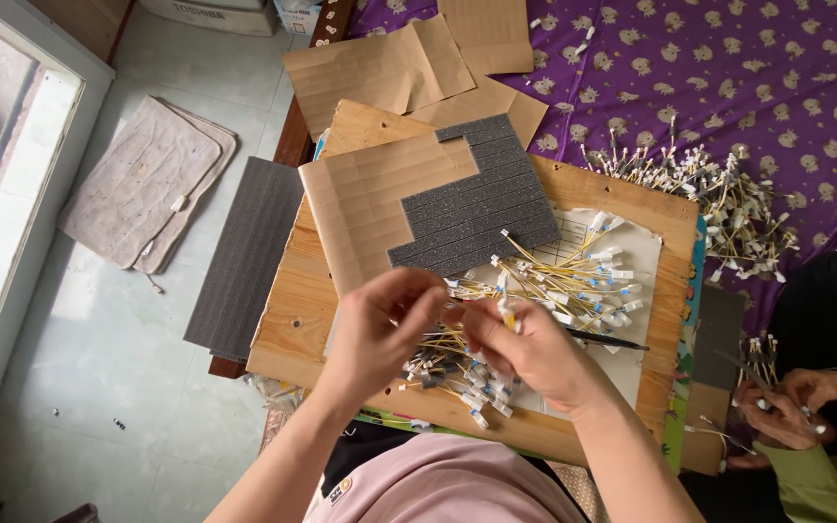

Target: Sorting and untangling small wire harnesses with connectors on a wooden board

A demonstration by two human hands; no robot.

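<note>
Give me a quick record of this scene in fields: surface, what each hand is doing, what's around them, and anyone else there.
Surface: wooden board over a purple patterned cloth
Left hand: pinching yellow wires
Right hand: gripping one end of the same wires
On board: grey foam sheet, brown paper, loose wires with white ends
Beyond the board: a larger wire pile
Another person: hands in green sleeves, lower right, holding wires

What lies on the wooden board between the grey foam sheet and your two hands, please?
In the head view, yellow wires with white connectors lie fanned between the grey foam sheet and the hands, left and right.
</note>
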